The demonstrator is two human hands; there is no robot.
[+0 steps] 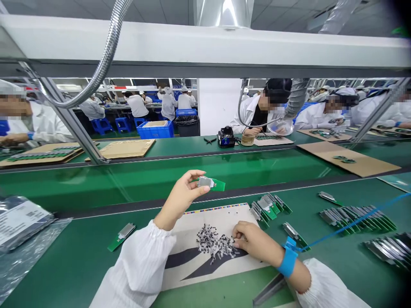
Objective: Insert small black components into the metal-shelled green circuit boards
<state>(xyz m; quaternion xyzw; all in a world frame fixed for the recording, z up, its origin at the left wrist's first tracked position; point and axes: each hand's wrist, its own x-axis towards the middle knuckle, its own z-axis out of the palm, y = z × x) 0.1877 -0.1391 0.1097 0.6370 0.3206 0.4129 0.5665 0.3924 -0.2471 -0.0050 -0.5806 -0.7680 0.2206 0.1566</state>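
The left hand (184, 194) pinches a green circuit board (218, 185) by its silvery metal module, raised above the tabletop (80, 265), with the bare green end pointing right. Lower down, the right hand (257, 240) has its thumb and fingertips curled toward each other at the right edge of a pile of tiny black-and-clear components (208, 239); whether they grip one cannot be told. The pile lies on a printed sheet (224, 216). A single board (122, 236) rests left of the sheet, and a cluster of boards (269, 205) sits by its far right corner. A blue wrist strap (289, 259) circles the right wrist.
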